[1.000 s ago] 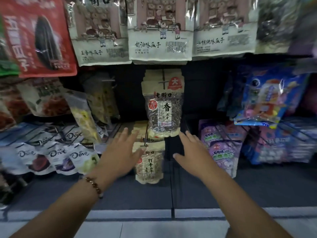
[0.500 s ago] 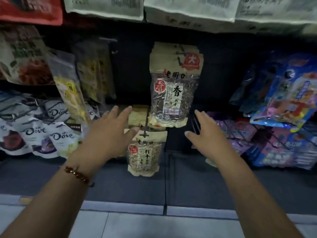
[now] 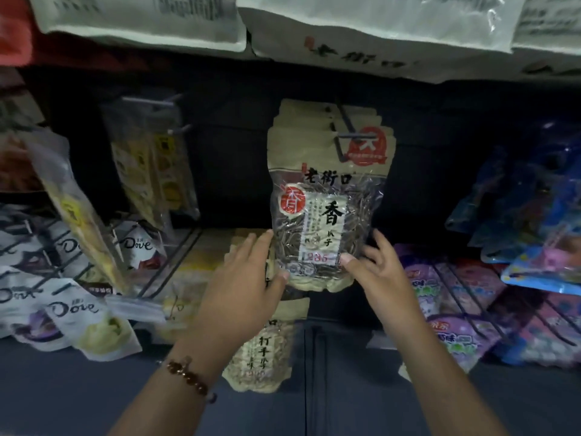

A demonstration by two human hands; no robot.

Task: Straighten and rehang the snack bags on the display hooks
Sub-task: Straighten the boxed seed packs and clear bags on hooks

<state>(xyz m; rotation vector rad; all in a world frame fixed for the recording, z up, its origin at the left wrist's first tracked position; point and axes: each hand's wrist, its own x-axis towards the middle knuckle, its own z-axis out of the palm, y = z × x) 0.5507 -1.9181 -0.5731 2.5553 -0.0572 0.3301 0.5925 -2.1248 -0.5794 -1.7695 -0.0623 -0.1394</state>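
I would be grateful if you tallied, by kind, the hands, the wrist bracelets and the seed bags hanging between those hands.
Hands: 2, left hand and right hand
Wrist: 1 bracelet
Between them: 1 seed bag
Total: 4

Tan seed bag (image 3: pixel 327 196) with red round seal, black characters; white Dove packs (image 3: pixel 72 309); purple packets (image 3: pixel 452 313); blue bags (image 3: pixel 534 215); brown beaded bracelet (image 3: pixel 188 377).

Lighting dim overall; the rack interior behind the hanging goods is near black. Brightest area is the row of white bags (image 3: pixel 377 23) along the top edge, carrying soft glare on their film. Specular sheen on the sunflower seed bag (image 3: pixel 327 215). Motion blur smears the Dove packets (image 3: pixel 72 309) and the left margin. Wide-angle distortion bends the edges.
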